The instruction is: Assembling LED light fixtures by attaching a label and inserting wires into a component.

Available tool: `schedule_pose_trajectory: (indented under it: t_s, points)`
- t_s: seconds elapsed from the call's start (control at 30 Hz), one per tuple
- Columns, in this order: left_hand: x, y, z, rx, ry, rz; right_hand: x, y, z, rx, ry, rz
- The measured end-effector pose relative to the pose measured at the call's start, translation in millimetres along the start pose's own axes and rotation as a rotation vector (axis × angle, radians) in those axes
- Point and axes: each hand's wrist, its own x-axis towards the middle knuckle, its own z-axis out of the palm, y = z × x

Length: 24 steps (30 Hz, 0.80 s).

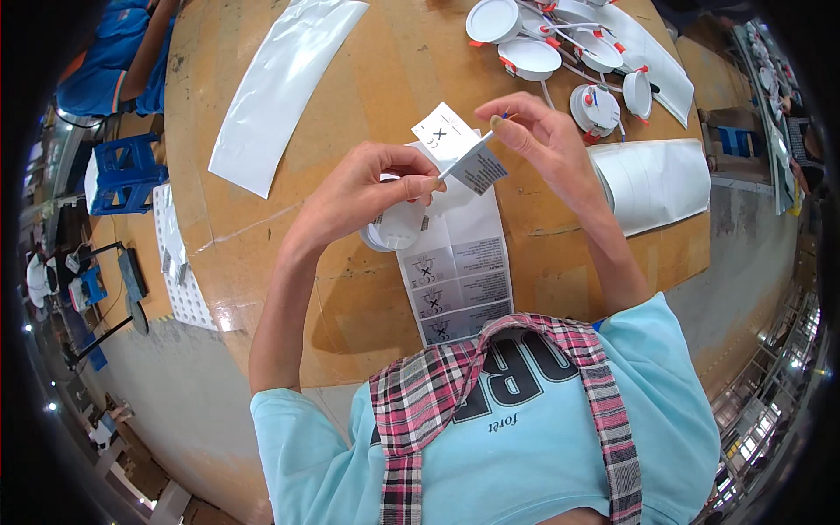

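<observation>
Between my two hands runs a short white cable (465, 156). My left hand (367, 188) pinches it at the lower end, close to a round white downlight (391, 233) that sits partly hidden under the fingers. The far end, with small coloured wire tips, is between the thumb and fingers of my right hand (553, 150). A printed sticker label (481, 170), one side white and the other grey, hangs folded about the cable. Whether it is stuck down, I cannot tell. Below lies a long strip of printed labels (457, 284), reaching toward my body.
Several white downlights (528, 59) with red clips and cables lie piled at the far right. A roll of white sheet (656, 185) rests at the right, a glossy white sheet (278, 96) at the far left. Blue stools (125, 175) and another person (109, 61) are beyond the table's left edge.
</observation>
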Motion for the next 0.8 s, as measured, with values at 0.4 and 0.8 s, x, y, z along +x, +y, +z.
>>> schedule_pose_trajectory:
  t_s: [0.4,0.8]
  points:
    - [20.2,-12.6,-1.4,-0.048,0.036,-0.045,-5.4,7.8,19.1,0.294,0.058,0.170]
    - [49.8,-13.2,-7.6,-0.353,0.085,0.176,9.9,-14.9,13.1,0.329,-0.131,0.030]
